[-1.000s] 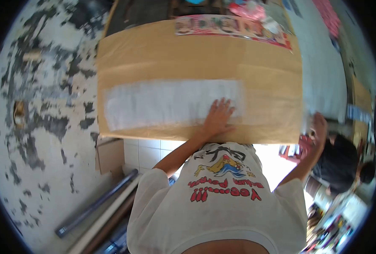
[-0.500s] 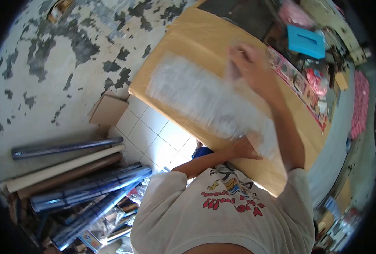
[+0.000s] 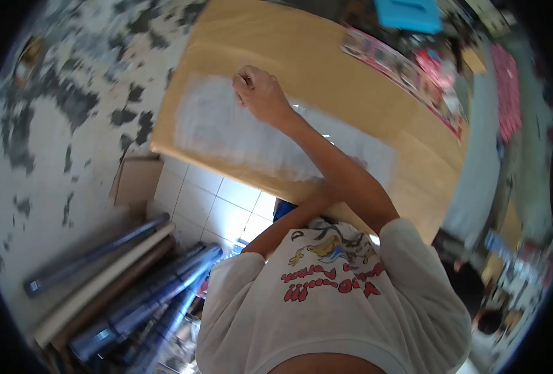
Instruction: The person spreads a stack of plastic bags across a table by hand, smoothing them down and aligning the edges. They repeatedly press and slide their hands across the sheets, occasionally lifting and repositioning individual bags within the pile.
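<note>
A long, whitish translucent sheet, looking like thin plastic (image 3: 211,134), lies across a table covered in brown paper (image 3: 282,53). Over its far left part is my right hand (image 3: 261,93), its fingers curled closed. Whatever they may pinch is too small or blurred to make out. My right forearm crosses over my left one. Near the right end of the sheet, only a small blurred bit of my left hand (image 3: 358,162) shows past that forearm; its fingers are mostly hidden.
A printed strip (image 3: 407,71), a pink plastic bundle (image 3: 435,68) and a blue plastic piece (image 3: 408,14) are at the far right. Rolls of material (image 3: 145,299) lean at lower left near a cardboard piece (image 3: 137,179). A peeling wall (image 3: 58,131) borders the left.
My right hand has swept left along the sheet, from its upper right side to its far left part. My left forearm is now crossed by the right. The whole view has shifted.
</note>
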Demonstrator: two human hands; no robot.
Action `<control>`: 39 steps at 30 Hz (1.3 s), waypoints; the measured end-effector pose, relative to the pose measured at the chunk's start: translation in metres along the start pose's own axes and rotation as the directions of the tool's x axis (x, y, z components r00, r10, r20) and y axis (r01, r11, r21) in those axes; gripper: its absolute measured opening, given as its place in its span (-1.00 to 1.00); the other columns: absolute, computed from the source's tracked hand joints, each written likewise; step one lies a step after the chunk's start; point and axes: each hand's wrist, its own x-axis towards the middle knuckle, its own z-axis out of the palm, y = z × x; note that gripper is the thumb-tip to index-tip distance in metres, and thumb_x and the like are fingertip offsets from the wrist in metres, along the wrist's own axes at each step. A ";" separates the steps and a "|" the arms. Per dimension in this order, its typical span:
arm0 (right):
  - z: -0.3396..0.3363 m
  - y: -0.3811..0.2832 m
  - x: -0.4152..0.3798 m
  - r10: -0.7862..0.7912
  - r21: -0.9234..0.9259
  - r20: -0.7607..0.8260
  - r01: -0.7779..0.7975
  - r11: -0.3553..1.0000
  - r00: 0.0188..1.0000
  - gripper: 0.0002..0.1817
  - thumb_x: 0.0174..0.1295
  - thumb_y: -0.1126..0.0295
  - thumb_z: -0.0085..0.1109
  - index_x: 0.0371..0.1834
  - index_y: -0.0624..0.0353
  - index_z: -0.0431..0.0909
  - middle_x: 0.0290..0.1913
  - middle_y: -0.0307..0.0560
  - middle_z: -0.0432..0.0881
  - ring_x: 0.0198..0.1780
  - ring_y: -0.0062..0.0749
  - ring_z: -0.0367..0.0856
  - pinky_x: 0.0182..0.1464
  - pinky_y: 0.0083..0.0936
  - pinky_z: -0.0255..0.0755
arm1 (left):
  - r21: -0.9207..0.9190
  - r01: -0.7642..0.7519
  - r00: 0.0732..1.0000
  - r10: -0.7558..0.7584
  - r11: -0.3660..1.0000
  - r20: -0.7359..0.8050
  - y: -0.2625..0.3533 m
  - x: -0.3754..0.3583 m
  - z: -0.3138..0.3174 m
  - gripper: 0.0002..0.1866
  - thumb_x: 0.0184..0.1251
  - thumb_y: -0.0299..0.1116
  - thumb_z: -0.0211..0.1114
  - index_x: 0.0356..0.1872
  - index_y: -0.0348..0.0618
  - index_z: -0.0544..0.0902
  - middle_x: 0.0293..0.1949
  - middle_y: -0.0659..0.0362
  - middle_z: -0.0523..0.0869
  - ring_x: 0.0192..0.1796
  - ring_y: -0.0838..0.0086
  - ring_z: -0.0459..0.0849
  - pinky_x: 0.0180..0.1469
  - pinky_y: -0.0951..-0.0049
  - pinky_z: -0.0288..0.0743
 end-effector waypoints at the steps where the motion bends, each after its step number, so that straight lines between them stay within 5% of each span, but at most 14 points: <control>1: -0.029 -0.012 -0.017 0.046 0.022 0.013 -0.046 0.999 0.999 -0.75 0.39 0.25 0.14 -0.24 0.25 0.57 -0.42 -0.10 0.66 -0.48 -0.43 0.63 -0.32 -0.46 0.58 | -0.090 0.103 0.993 -0.097 0.991 0.068 -0.004 -0.007 0.022 -0.46 0.47 -0.20 0.14 0.35 -0.30 0.36 0.36 -0.10 0.38 0.39 0.08 0.34 0.46 0.11 0.16; 4: -0.177 -0.031 -0.116 -0.044 0.015 -0.263 0.050 0.999 0.964 -0.70 0.48 0.24 0.07 0.08 0.24 0.55 -0.03 -0.15 0.61 -0.10 -0.46 0.60 -0.03 -0.48 0.54 | 0.433 -0.101 0.940 0.228 0.896 -0.253 0.027 -0.006 -0.014 -0.56 0.35 -0.29 0.18 0.17 -0.33 0.49 0.16 -0.09 0.52 0.25 0.08 0.44 0.37 0.02 0.21; 7: -0.373 -0.029 -0.260 -0.339 -0.694 -0.564 -0.210 0.689 0.753 -0.58 0.56 0.17 -0.18 0.18 0.29 0.48 0.00 -0.14 0.64 0.11 -0.29 0.55 0.31 -0.33 0.33 | 0.131 0.024 0.978 0.004 0.991 -0.209 0.043 0.002 -0.033 -0.70 0.39 -0.29 0.16 0.04 -0.23 0.59 0.09 -0.02 0.60 0.22 0.13 0.49 0.35 0.09 0.24; 9: -0.442 -0.043 -0.329 -0.182 0.338 -0.476 0.370 0.866 0.860 -0.61 0.55 0.19 -0.17 0.13 0.25 0.53 0.00 -0.11 0.64 0.12 -0.21 0.58 0.34 -0.29 0.31 | 0.203 -0.042 0.992 0.064 0.978 -0.105 0.054 0.013 -0.043 -0.69 0.33 -0.34 0.18 0.04 -0.23 0.56 0.10 0.04 0.58 0.23 0.18 0.48 0.35 0.07 0.21; 10: -0.458 -0.028 -0.384 0.018 0.230 -0.801 0.279 0.932 0.598 -0.61 0.53 0.16 -0.14 0.05 0.23 0.57 -0.09 -0.08 0.63 0.08 -0.18 0.59 0.35 -0.24 0.30 | 0.238 -0.085 0.994 0.098 0.967 -0.045 0.060 0.016 -0.046 -0.68 0.29 -0.36 0.18 0.04 -0.23 0.55 0.10 0.07 0.57 0.23 0.20 0.47 0.34 0.06 0.19; 11: -0.494 0.017 -0.440 -0.172 -0.326 -0.715 -0.106 0.939 0.678 -0.59 0.55 0.13 -0.17 0.06 0.20 0.58 -0.07 -0.08 0.64 0.08 -0.14 0.59 0.34 -0.21 0.33 | 0.247 -0.092 0.994 0.103 0.965 -0.031 0.063 0.017 -0.047 -0.71 0.30 -0.37 0.19 0.02 -0.22 0.54 0.10 0.07 0.56 0.23 0.22 0.47 0.35 0.06 0.18; 13: -0.520 0.140 -0.534 0.215 -0.599 -0.685 -0.707 0.376 0.696 -0.46 0.50 -0.01 -0.10 0.23 0.24 0.48 0.11 0.01 0.60 0.21 -0.16 0.53 0.34 -0.25 0.34 | 0.298 -0.098 0.994 0.105 0.949 -0.008 0.064 0.020 -0.043 -0.70 0.32 -0.36 0.19 0.03 -0.21 0.53 0.11 0.07 0.55 0.24 0.21 0.46 0.35 0.04 0.16; 14: -0.515 0.183 -0.565 0.576 -0.419 -0.710 -0.900 0.118 0.406 -0.28 0.43 -0.12 0.00 0.39 0.30 0.37 0.27 0.10 0.55 0.33 -0.22 0.46 0.35 -0.31 0.32 | 0.325 -0.094 0.995 0.101 0.941 -0.005 0.065 0.019 -0.041 -0.70 0.33 -0.36 0.18 0.04 -0.21 0.53 0.11 0.07 0.55 0.24 0.21 0.46 0.36 0.03 0.15; 16: -0.441 0.203 -0.550 0.785 0.191 -0.619 -0.968 0.163 0.010 -0.36 0.48 -0.11 -0.06 0.22 0.29 0.54 0.05 0.01 0.67 0.08 -0.22 0.63 0.11 -0.23 0.53 | 0.349 -0.097 0.995 0.103 0.932 0.002 0.065 0.020 -0.038 -0.70 0.35 -0.35 0.18 0.05 -0.20 0.53 0.13 0.07 0.53 0.24 0.19 0.45 0.35 0.00 0.15; 19: -0.428 0.236 -0.563 0.683 0.451 -0.698 -0.609 0.652 0.215 -0.34 0.40 -0.13 0.08 0.20 0.30 0.56 0.13 0.01 0.66 0.16 -0.32 0.59 0.21 -0.42 0.44 | 0.413 -0.115 0.992 0.127 0.903 -0.002 0.063 0.020 -0.033 -0.70 0.35 -0.34 0.19 0.05 -0.20 0.53 0.14 0.07 0.53 0.24 0.17 0.44 0.35 -0.01 0.15; 25: -0.466 0.243 -0.602 0.631 0.477 -0.774 -0.604 0.639 0.056 -0.57 0.43 -0.01 0.04 0.09 0.08 0.60 -0.02 -0.11 0.66 -0.08 -0.40 0.61 -0.18 -0.41 0.57 | 0.478 -0.127 0.991 0.136 0.869 0.016 0.060 0.020 -0.026 -0.72 0.35 -0.36 0.19 0.04 -0.20 0.53 0.14 0.07 0.52 0.22 0.15 0.45 0.34 0.00 0.16; 26: -0.498 0.307 -0.673 0.258 0.060 -0.923 -0.556 0.829 0.285 -0.58 0.40 0.05 0.08 0.13 0.09 0.57 0.03 -0.11 0.62 -0.01 -0.39 0.58 -0.13 -0.21 0.58 | 0.482 -0.127 0.991 0.130 0.867 0.028 0.061 0.020 -0.026 -0.71 0.34 -0.36 0.19 0.03 -0.20 0.53 0.14 0.07 0.52 0.22 0.15 0.45 0.34 0.00 0.16; 27: -0.558 0.349 -0.722 0.369 0.316 -0.928 -0.413 0.854 0.053 -0.60 0.44 0.17 0.01 0.26 0.01 0.55 0.12 -0.16 0.63 -0.04 -0.36 0.66 -0.20 -0.29 0.64 | 0.486 -0.123 0.992 0.121 0.865 0.034 0.060 0.020 -0.027 -0.71 0.34 -0.36 0.19 0.03 -0.20 0.53 0.14 0.07 0.52 0.22 0.15 0.45 0.34 0.00 0.16; 39: -0.620 -0.166 -0.699 -0.323 -0.272 -0.940 -0.811 0.518 0.109 -0.59 0.45 0.16 0.02 0.24 0.13 0.53 0.13 -0.04 0.60 -0.03 -0.28 0.64 -0.15 -0.29 0.63 | 0.507 -0.138 0.989 0.150 0.851 0.018 0.060 0.017 -0.024 -0.62 0.32 -0.35 0.20 0.13 -0.23 0.51 0.18 0.01 0.52 0.24 0.09 0.44 0.33 -0.12 0.20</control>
